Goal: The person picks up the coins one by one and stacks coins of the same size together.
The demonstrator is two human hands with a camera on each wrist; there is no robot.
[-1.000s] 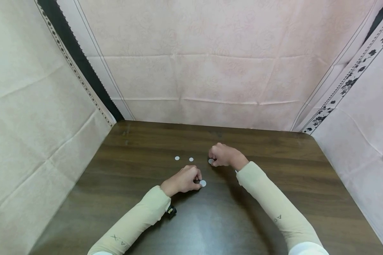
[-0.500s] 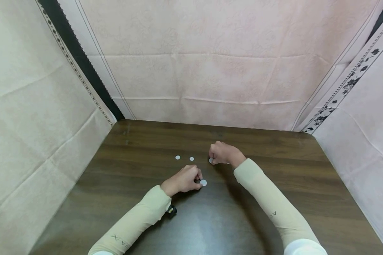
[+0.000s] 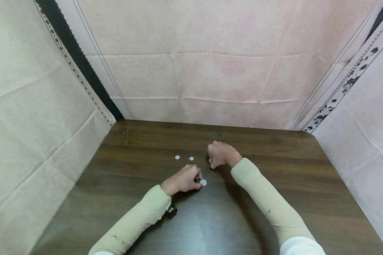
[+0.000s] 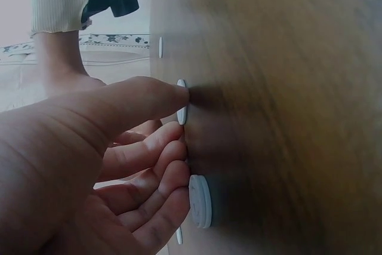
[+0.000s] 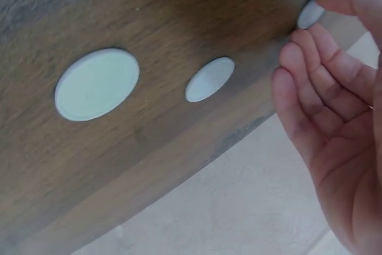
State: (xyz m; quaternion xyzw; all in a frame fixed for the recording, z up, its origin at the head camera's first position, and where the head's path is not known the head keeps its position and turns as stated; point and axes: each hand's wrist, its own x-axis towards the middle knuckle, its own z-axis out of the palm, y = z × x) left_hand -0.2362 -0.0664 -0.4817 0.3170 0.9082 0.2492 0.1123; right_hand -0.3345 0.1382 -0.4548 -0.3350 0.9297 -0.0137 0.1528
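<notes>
- Disc [image 3: 210,160] is sitting left of right hand [image 3: 222,154], which is pinching it.
- Near-side disc [image 3: 203,182] is sitting right of left hand [image 3: 186,178], likewise pinching.
- Both looking round, no long axis.

Passage right of right hand [image 3: 221,154], cloth wall [image 3: 210,71] beyond table [image 3: 284,170]

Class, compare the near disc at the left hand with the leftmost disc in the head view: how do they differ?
The near disc looks larger in the head view than the leftmost disc, perhaps partly because it is closer. The left hand holds the near disc between thumb and finger; no hand touches the leftmost disc. The near disc sits lower in that view, the leftmost disc higher. Both are white and round.
</notes>
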